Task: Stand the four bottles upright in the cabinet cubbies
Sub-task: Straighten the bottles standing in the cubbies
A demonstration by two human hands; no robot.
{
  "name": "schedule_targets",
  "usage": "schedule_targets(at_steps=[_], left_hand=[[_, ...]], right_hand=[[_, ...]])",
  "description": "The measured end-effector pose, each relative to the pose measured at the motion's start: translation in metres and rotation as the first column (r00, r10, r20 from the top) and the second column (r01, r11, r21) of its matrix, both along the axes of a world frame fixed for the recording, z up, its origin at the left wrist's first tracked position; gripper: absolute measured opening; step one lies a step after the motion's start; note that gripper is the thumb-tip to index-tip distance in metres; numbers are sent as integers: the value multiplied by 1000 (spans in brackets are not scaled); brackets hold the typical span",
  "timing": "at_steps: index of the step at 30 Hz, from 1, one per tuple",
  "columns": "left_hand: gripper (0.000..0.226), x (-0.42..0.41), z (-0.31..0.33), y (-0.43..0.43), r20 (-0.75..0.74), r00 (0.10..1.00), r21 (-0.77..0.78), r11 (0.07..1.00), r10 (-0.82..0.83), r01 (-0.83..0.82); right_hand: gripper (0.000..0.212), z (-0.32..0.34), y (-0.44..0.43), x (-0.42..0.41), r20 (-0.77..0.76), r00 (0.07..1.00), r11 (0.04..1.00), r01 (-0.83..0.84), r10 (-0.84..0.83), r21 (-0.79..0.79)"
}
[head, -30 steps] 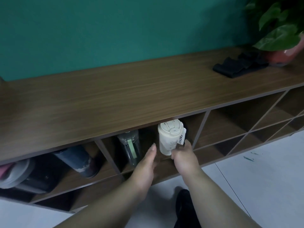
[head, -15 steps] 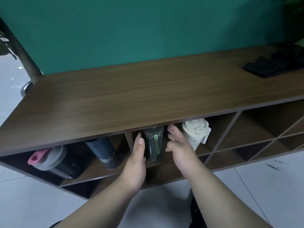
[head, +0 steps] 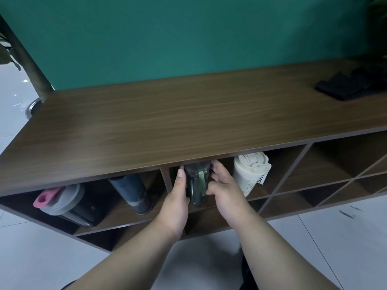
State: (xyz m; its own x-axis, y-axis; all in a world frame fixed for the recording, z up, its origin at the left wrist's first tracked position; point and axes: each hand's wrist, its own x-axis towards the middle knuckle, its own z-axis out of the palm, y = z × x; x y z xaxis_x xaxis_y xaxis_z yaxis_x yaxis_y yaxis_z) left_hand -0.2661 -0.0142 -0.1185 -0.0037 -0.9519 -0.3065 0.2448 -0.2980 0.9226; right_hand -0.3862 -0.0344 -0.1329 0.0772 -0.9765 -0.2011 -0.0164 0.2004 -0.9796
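Note:
A dark see-through bottle with a green strap (head: 196, 185) stands in the second cubby of the top row of the wooden cabinet (head: 167, 126). My left hand (head: 177, 197) presses its left side and my right hand (head: 225, 191) wraps its right side. A cream coffee cup bottle (head: 248, 174) stands upright in the same cubby, to the right. In the left cubby a dark blue bottle (head: 132, 190) stands leaning slightly. Further left there is a black bottle with a grey lid and pink spout (head: 62, 200), tilted over.
A black folded cloth (head: 347, 86) lies on the cabinet top at the right. More cubbies open to the right and below. A dark pole with a round metal base (head: 31, 105) stands at the cabinet's left end. White tiled floor lies under me.
My right hand left the cream bottle and moved left to the dark bottle. Both hands closed onto the dark bottle. The view has shifted left.

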Motion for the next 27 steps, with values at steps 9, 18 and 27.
schedule_targets(at_steps=[9, 18, 27], left_hand=[[32, -2, 4, 7, -4, 1000, -9, 1000, 15, -15], [64, 114, -7, 74, 225, 971, 97, 994, -78, 57], [57, 174, -4, 66, 235, 961, 62, 984, 147, -166]], right_hand=[[82, -2, 2, -2, 21, 1000, 999, 8, -8, 38], [81, 16, 60, 44, -298, 835, 845, -313, 463, 435], [88, 5, 40, 140, -199, 942, 949, -224, 269, 221]])
